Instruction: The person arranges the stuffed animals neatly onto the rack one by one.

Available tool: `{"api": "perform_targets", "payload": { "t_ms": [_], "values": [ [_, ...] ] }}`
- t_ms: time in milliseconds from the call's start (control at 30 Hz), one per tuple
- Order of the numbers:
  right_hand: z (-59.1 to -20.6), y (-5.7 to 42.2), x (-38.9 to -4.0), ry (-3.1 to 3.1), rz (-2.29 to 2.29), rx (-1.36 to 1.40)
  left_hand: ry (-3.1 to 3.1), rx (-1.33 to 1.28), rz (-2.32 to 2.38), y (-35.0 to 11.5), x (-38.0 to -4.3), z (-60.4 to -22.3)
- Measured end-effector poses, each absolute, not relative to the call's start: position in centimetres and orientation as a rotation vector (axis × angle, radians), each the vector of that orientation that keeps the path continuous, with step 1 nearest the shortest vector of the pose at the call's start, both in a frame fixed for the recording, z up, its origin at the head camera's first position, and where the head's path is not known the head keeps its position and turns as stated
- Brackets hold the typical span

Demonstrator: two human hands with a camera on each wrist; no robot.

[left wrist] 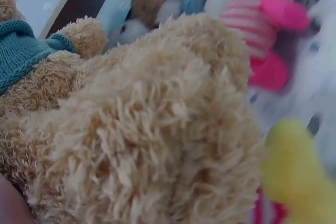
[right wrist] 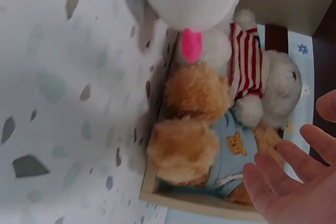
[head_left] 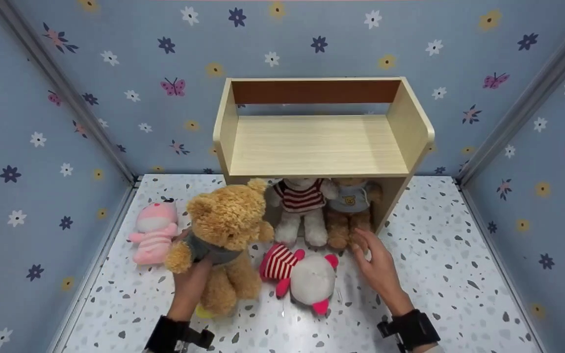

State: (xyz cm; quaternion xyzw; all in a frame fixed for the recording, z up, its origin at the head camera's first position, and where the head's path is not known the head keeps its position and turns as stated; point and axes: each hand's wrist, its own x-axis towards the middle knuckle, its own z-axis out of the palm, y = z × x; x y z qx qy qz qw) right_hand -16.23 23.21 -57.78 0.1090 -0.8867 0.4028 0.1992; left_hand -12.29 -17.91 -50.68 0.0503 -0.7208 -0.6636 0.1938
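Observation:
My left hand grips a curly tan teddy bear in a grey-blue sweater round its body. In the left wrist view the bear's fur fills the middle and hides most of that hand. My right hand is by the legs of a brown bear in a light blue top, its fingers spread and holding nothing in the right wrist view. Beside that bear, a white plush in a red-striped shirt sits in the shelf's lower compartment; the upper board hides their heads in the head view.
A pale wooden shelf stands against the back wall. On the speckled floor lie a pink striped plush at left and a white-headed plush with pink ears in front. Something yellow shows under the tan bear.

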Motion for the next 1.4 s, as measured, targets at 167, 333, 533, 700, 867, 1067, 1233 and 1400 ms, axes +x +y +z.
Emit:
{"api": "perform_targets", "payload": {
  "t_ms": [167, 333, 533, 700, 867, 1067, 1233, 1400],
  "values": [
    [-56.8, 21.1, -16.1, -2.478, 1.213, 0.417, -2.153, 0.310, -2.118, -14.5, -13.3, -54.5],
    [-56.4, 19.3, -16.0, -2.485, 1.320, 0.524, -2.257, 0.418, -2.276, -12.2, -13.4, -56.3],
    [-56.3, 17.6, -15.5, -2.534, 1.633, 0.668, -2.373, 0.466, -2.276, -10.4, -13.5, -57.4],
    [-55.9, 16.4, -15.1, -2.599, 1.824, 0.582, -2.297, 0.425, -2.380, -9.7, -14.1, -58.0],
    [-55.7, 15.2, -15.2, -2.649, 1.843, 0.456, -2.242, 0.421, -2.425, -9.4, -14.4, -58.2],
    [-55.7, 13.9, -15.7, -2.618, 1.804, 0.408, -2.379, 0.285, -2.213, -9.1, -14.6, -58.1],
    [-55.8, 12.9, -16.1, -2.553, 1.804, 0.300, -2.648, 0.089, -1.855, -8.9, -15.0, -57.7],
    [-55.5, 12.0, -16.6, -2.500, 1.873, 0.202, -2.681, 0.048, -1.887, -8.9, -15.5, -57.1]
  ]
}}
